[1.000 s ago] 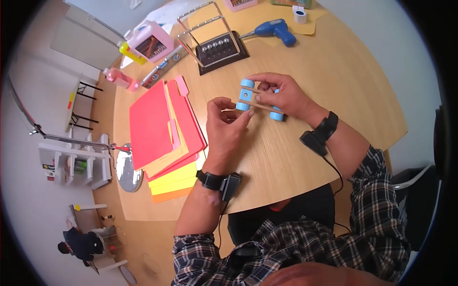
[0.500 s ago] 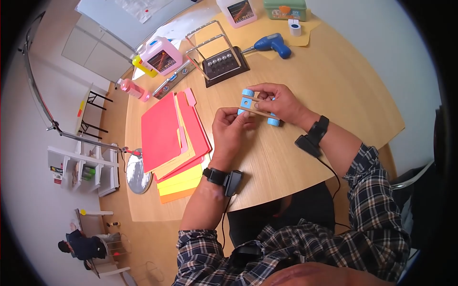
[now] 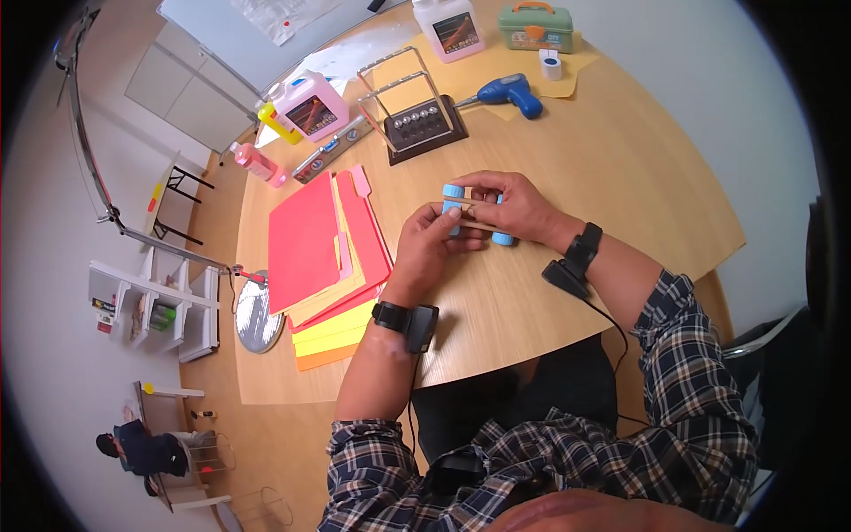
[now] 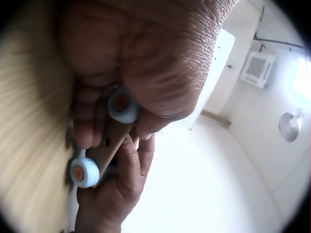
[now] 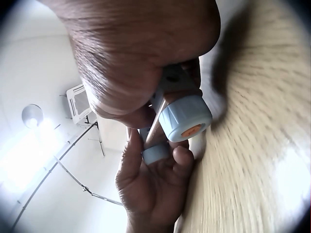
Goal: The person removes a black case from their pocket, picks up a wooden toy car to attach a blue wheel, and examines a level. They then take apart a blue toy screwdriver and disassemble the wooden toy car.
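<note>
Close over the table, both hands hold a small toy car frame made of wooden strips (image 3: 480,226) and light blue end pieces. Its left end is pinched by my left hand (image 3: 424,248), thumb on top and fingers underneath. My right hand (image 3: 523,211) grips the other end, its fingers covering much of that part. Blue wheels show at the corners, one at the far left (image 3: 453,191) and one at the near right (image 3: 503,238). In the left wrist view, two wheels (image 4: 85,172) have orange centres, and a strip (image 4: 108,148) with a hole runs between them.
Coloured folders (image 3: 306,239) lie left of the hands. Behind stand a Newton's cradle (image 3: 425,133), a spirit level (image 3: 332,151), a blue drill-shaped tool (image 3: 510,93), pink jugs (image 3: 315,111) and a green toolbox (image 3: 536,31). A round mirror (image 3: 258,319) lies at the table's left edge.
My left hand has closed in from beside the frame's left end and now pinches it with the thumb on top. The frame has tilted slightly, and the head view has shifted.
</note>
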Demonstrator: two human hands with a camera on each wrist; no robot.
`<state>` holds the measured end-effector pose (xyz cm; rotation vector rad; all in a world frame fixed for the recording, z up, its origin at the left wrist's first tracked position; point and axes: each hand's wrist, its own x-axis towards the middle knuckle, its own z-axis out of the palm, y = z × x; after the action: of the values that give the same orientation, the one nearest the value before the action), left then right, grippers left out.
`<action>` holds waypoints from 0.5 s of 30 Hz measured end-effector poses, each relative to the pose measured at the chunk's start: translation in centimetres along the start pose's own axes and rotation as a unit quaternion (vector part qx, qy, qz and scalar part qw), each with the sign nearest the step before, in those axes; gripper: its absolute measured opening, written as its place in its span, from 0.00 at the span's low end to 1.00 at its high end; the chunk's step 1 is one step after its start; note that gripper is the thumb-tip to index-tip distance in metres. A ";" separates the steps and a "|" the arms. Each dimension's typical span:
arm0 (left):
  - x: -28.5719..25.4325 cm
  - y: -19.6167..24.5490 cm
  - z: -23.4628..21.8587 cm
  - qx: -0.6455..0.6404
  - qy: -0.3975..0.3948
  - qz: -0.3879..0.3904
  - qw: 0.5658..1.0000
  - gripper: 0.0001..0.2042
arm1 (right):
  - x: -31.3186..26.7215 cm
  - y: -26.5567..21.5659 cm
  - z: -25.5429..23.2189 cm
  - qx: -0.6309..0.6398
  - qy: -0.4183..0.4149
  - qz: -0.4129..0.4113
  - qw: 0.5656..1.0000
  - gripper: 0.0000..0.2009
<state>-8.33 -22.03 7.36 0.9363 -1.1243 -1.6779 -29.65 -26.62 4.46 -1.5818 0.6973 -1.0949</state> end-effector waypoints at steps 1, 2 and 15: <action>0.0 0.0 -0.1 -0.001 -0.001 -0.001 1.000 0.16 | -0.1 0.1 -0.1 -0.001 0.001 0.001 1.000 0.21; 0.1 0.1 -0.3 -0.003 -0.004 -0.012 1.000 0.16 | -0.1 0.0 -0.1 0.007 0.000 -0.004 1.000 0.21; 0.3 -0.2 -0.4 0.004 -0.012 -0.007 1.000 0.14 | 0.0 0.2 -0.2 0.003 -0.008 -0.020 1.000 0.19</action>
<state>-8.07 -22.37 7.06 0.9332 -1.1426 -1.7017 -29.85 -26.79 4.32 -1.6035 0.6544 -1.1113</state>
